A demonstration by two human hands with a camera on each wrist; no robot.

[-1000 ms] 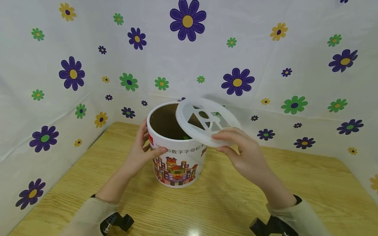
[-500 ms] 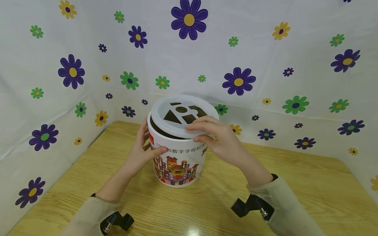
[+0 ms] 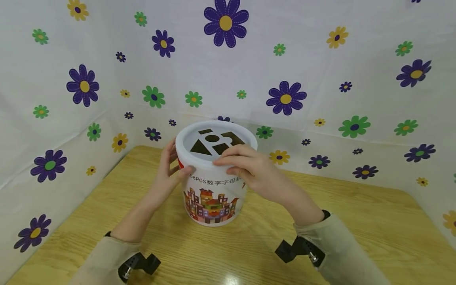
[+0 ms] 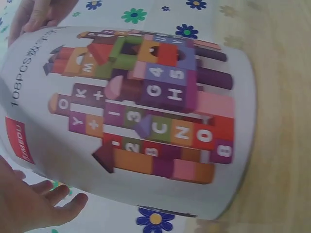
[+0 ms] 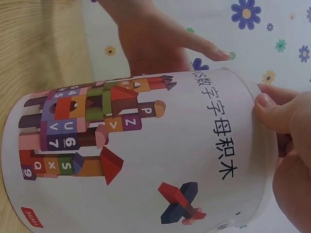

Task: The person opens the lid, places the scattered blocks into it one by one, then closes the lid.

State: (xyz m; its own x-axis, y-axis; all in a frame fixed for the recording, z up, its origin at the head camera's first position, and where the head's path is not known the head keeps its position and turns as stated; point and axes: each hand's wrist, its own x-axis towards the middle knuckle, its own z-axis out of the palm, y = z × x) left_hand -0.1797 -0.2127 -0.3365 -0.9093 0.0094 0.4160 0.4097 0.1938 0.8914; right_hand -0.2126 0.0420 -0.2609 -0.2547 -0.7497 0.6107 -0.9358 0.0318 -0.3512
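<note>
A white bucket point(image 3: 213, 202), printed with coloured letter blocks, stands upright on the table. Its white plastic lid point(image 3: 185, 142), with cut-out shapes, lies level over the top. My right hand point(image 3: 253, 168) pinches the front right of the lid's rim, thumb below and fingers above; the right wrist view shows the thumb point(image 5: 265, 102) right at the rim. My left hand point(image 3: 165, 178) is at the bucket's upper left side, thumb overlapping the front near the lid. In the left wrist view its other fingers point(image 4: 58, 194) are spread and fairly straight beside the wall.
The wood-grain table point(image 3: 221, 257) spreads around the bucket. A white cloth point(image 3: 320, 59) with purple, green and yellow flowers hangs behind and along the sides. Both sleeved wrists carry black camera mounts point(image 3: 140, 265).
The lid has moved left and down, from tilted at the bucket's right to level over its mouth, with my right hand holding it. My left hand has shifted slightly up toward the lid.
</note>
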